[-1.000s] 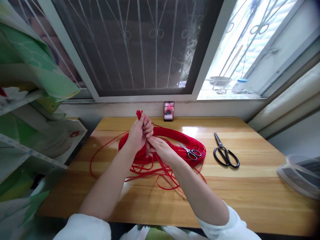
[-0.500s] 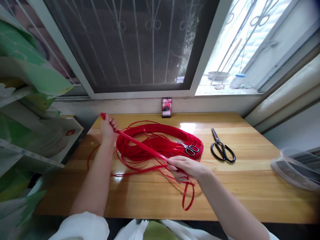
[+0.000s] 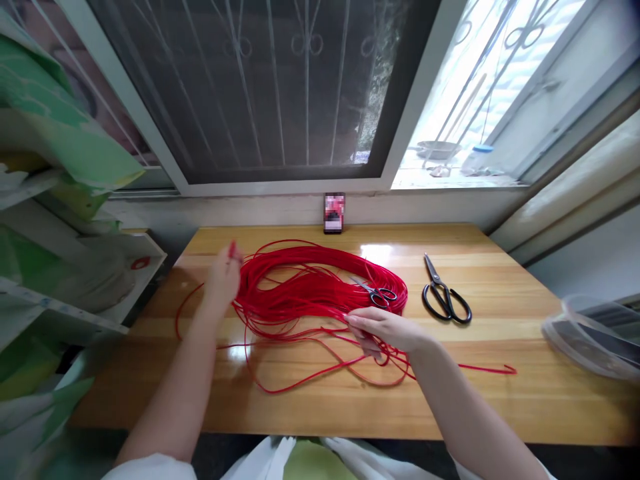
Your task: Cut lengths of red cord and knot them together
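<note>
On a varnished wooden table (image 3: 500, 393), a coil of red plastic strands (image 3: 320, 283) lies in a loose heap near the middle, with stray loops spreading toward the near edge and one end running out to the right. The left hand (image 3: 221, 280) is raised at the coil's left side, forearm angled up from the near left, fingers drawn together in a narrow pinch around a red strand end (image 3: 233, 250) whose tip pokes out on top. The right hand (image 3: 380, 331) reaches in from the near right, palm down, fingers half extended leftward among the loose strands at the coil's near edge; whether it grips them, you cannot tell. Small black-handled scissors (image 3: 379, 295) lie on the coil's right side, larger black-handled scissors (image 3: 447, 300) lie apart to the right, and a phone (image 3: 334, 213) stands against the wall at the far edge.
</note>
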Tool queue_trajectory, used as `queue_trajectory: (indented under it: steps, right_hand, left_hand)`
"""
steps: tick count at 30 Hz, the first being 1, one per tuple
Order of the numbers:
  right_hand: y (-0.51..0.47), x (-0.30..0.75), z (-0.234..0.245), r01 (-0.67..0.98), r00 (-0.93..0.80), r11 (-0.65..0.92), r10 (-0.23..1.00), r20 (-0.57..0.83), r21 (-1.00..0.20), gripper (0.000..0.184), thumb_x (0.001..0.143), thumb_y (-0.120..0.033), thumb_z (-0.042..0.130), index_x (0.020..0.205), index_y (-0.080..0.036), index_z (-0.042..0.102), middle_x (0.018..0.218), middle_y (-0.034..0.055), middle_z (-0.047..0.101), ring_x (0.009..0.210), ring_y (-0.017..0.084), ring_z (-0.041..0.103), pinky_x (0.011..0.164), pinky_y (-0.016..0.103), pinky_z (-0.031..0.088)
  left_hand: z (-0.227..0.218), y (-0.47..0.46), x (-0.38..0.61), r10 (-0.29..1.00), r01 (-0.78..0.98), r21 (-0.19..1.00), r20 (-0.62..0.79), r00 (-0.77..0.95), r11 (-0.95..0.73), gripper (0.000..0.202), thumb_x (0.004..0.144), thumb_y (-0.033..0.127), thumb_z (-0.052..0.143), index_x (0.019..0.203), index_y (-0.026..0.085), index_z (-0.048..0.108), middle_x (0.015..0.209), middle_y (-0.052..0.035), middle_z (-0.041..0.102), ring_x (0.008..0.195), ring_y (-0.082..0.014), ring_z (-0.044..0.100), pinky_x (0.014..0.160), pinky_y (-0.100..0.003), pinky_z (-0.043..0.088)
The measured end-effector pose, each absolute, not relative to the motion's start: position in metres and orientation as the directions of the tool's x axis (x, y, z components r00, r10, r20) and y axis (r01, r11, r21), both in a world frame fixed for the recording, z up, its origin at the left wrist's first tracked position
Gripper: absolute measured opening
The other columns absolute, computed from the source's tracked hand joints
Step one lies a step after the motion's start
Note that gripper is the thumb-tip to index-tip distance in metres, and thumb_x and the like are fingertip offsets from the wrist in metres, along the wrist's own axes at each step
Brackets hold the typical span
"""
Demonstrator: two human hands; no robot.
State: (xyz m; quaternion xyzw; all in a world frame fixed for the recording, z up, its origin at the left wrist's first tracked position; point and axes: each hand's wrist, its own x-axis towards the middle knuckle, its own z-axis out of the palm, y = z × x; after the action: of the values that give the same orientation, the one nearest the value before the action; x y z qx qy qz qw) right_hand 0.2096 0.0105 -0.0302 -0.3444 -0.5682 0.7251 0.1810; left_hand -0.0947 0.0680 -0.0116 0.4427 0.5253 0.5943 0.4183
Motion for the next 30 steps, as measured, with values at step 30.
queue_trajectory:
  steps: [30]
  right_hand:
    - [0.013,0.237,-0.039,0.394,-0.576,0.035,0.789,-0.216,-0.919,0.037,0.086,-0.048,0.04,0.08,-0.015,0.056,0.059,-0.0002,0.053,0.048,0.007,0.038,0.043,0.02,0.028]
  left_hand:
    - [0.031,0.05,-0.095,0.921,-0.208,0.927,0.242,-0.304,-0.312,0.032,0.054,0.02,0.074,0.067,0.018,0.045,0.056,0.0074,0.043,0.038,-0.0005,0.028,0.033,-0.015,0.015]
